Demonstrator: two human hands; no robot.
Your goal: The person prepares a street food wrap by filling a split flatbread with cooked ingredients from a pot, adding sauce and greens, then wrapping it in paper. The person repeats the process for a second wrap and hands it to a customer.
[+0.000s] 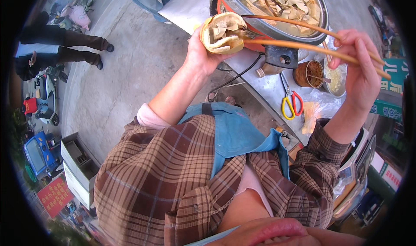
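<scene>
My left hand (pixel 203 51) holds a split flatbread (pixel 221 32) open like a pocket, with pale strips of filling inside. My right hand (pixel 359 72) grips long wooden chopsticks (pixel 303 35) whose tips reach into the bread's opening. Just beyond the bread stands a large round pan (pixel 323 16) full of pale sliced strips in broth, with a red side.
On the metal counter (pixel 268 85) lie scissors with red and yellow handles (pixel 291 101), a cup of brown paste (pixel 308 74), a bowl (pixel 336 79) and plastic bags (pixel 310 116). A black cable hangs off its edge. A person (pixel 56 46) stands at the far left on the concrete ground.
</scene>
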